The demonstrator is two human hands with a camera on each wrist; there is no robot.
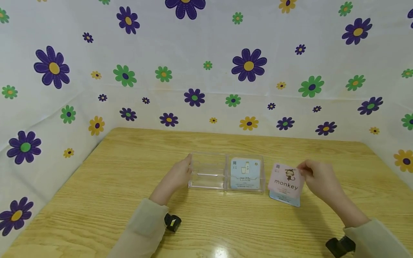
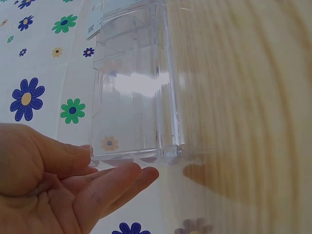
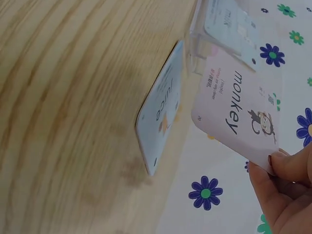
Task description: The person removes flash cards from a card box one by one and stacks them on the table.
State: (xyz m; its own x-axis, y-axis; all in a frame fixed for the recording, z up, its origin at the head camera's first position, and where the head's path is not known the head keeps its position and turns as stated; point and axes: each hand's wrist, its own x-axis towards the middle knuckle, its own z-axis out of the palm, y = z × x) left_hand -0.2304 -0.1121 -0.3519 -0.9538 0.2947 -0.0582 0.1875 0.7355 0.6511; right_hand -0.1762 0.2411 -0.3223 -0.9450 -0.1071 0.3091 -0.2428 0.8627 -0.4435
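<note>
A pink flashcard (image 1: pixel 285 182) printed "monkey" is pinched at its right edge between the thumb and fingers of my right hand (image 1: pixel 322 179). In the right wrist view it is raised over a blue "juice" flashcard (image 3: pixel 163 107) lying on the table. Left of these stands a clear plastic two-compartment card holder (image 1: pixel 209 182). Its right compartment bears a blue "milk" flashcard (image 1: pixel 246 170), while the left compartment has no card in it. My left hand (image 1: pixel 176 176) touches the holder's left end, with fingers extended along that end and the thumb at its edge in the left wrist view.
The wooden table (image 1: pixel 222 222) reaches back to a white cloth (image 1: pixel 209 46) with purple, green and yellow flowers, which also hangs on both sides. Black straps (image 1: pixel 173 222) sit at both wrists.
</note>
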